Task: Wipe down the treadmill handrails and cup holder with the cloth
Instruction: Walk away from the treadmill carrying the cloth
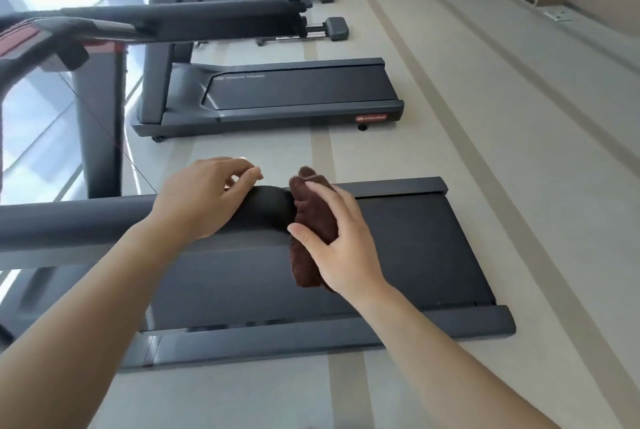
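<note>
A dark padded handrail (pixel 79 221) of the nearest treadmill runs from the left edge to the middle of the view and ends in a rounded tip. My left hand (pixel 204 200) rests on top of the rail near that tip, fingers loosely bent and apart, thumb and forefinger close together. My right hand (pixel 336 241) presses a folded brown cloth (pixel 308 207) against the rail's tip, fingers spread over the cloth. The treadmill's belt deck (pixel 415 248) lies below. No cup holder shows.
A second treadmill (pixel 298 93) stands beyond, its handrail (pixel 207 18) crossing the upper left, with a red-trimmed console (pixel 20 41) at the left edge. A third rail and exercise equipment sit farther back. Pale striped floor (pixel 485 117) stretches to the right.
</note>
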The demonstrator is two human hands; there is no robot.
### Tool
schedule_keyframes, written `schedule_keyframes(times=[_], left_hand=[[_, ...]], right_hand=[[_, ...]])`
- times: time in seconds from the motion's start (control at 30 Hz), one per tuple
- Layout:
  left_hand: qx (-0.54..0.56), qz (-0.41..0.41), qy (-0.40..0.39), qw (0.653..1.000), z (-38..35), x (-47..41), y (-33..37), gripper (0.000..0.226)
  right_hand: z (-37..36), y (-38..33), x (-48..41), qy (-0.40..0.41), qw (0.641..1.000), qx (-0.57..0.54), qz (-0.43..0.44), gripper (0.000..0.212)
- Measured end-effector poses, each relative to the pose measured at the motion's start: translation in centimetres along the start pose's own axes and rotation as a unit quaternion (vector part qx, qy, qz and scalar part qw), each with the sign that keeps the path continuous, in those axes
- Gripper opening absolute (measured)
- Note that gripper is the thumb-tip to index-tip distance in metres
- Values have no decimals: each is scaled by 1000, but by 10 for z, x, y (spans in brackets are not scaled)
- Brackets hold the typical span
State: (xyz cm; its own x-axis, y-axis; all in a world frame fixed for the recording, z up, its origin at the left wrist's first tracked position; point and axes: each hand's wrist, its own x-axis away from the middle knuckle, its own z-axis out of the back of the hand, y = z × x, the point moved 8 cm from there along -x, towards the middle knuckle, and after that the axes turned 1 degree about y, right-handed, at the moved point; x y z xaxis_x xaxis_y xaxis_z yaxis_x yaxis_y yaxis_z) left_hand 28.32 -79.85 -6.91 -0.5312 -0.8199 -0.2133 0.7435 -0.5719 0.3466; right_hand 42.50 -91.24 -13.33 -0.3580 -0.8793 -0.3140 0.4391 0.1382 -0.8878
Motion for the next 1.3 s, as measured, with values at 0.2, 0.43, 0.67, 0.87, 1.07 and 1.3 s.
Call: schedule_keyframes(times=[0.2,0.43,0.67,0.87,1.07,1.3], left_hand=[[28,-74,-7,997,-34,-10,88,33],[69,-148,-72,984,-112,-25,215,34],[127,-267,-194,935,-245,-22,420,38],[157,-396,-295,856,-330,14,604,36],[170,-454,-344,804,-381,23,717,34],[170,-423,-365,812,-465,-50,780,37]], right_hand=[[42,43,24,-20,997,-44,-53,44],[192,112,63,53,991,27,-120,42],[393,173,146,187,955,108,-202,44],[543,196,245,319,889,174,-279,46],[632,221,281,389,842,205,-311,46],[722,297,229,374,833,226,-340,46]])
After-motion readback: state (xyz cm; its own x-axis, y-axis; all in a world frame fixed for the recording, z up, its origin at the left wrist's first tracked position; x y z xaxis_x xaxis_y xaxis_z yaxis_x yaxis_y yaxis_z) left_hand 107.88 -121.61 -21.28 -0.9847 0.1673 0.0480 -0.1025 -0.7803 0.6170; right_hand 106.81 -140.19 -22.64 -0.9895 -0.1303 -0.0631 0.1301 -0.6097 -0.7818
